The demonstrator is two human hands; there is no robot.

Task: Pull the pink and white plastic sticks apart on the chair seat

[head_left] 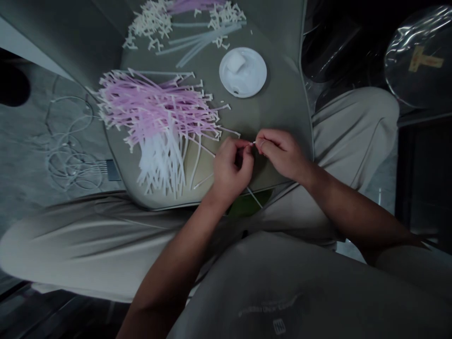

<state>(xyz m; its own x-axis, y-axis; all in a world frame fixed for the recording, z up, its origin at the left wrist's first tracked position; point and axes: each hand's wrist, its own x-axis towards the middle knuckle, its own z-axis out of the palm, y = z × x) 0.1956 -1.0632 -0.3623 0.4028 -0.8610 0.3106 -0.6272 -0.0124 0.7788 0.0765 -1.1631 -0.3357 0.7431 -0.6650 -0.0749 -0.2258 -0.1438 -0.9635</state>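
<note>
My left hand point(233, 165) is closed in a pinch over the front of a chair-like seat. A thin pale tube point(254, 197) shows below it and seems to run up into its fingers. Facing it, my right hand point(282, 153) pinches a small white piece point(254, 142), mostly hidden by the fingertips, which nearly meet the left ones. To the left lies a heap of thin pink tubes point(158, 101) with small white fittings on their ends. White tubes point(160, 160) fan out from its lower side.
A white dish point(259, 84) holds a white block point(235, 61). Behind are loose white fittings point(151, 21) and pale translucent tubes point(201, 42). Everything rests on the grey-green seat point(282, 89). Tangled cables point(74, 165) lie on the floor at left; a round clear lid-like object point(423, 37) is at right.
</note>
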